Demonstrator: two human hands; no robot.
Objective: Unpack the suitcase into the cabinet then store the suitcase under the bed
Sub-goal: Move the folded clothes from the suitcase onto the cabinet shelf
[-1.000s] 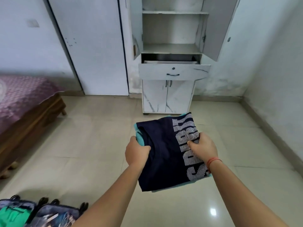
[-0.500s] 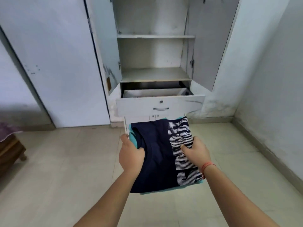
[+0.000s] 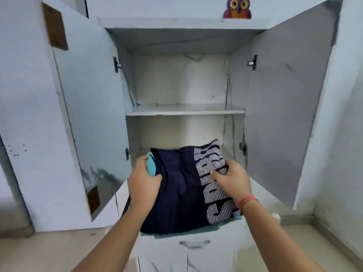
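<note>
A folded stack of clothes fills the middle of the head view: a navy shirt with white striped lettering lies on top of a teal garment. My left hand grips the stack's left edge. My right hand pinches its right side over the lettering. The stack is held above the pulled-out drawer, its far edge at the lower compartment of the white cabinet. Both cabinet doors stand open. The suitcase and the bed are out of view.
The left door and the right door flank the opening. An owl figure stands on the cabinet top. The upper shelf holds nothing. Tiled floor lies at lower left, and a wall is close on the right.
I have come close to the cabinet, carrying the stack forward and up over the open drawer. Both hands keep the same hold. The bed and suitcase have dropped out of view.
</note>
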